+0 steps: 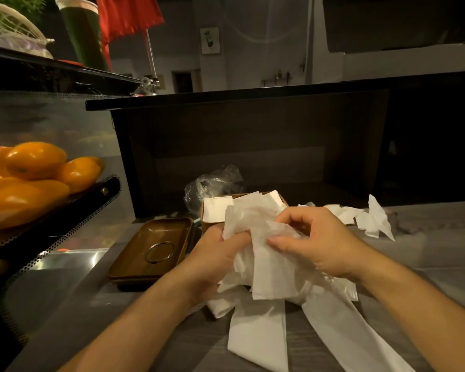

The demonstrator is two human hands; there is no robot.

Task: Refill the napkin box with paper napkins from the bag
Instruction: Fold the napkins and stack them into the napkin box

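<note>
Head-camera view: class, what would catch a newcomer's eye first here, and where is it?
First, the messy bunch of white napkins at centre, gripped by the left hand and right hand just in front of the napkin box. Next, the bright pile of oranges at far left, and the brown tray beside the box.

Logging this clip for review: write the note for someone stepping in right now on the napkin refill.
Left hand and right hand both grip a loose bunch of napkins just in front of the napkin box.
The box already shows some napkins; its lid lies to its left. The plastic bag sits behind it.
Left: seat this bunch, gather the strays at right, and close the lid.
</note>
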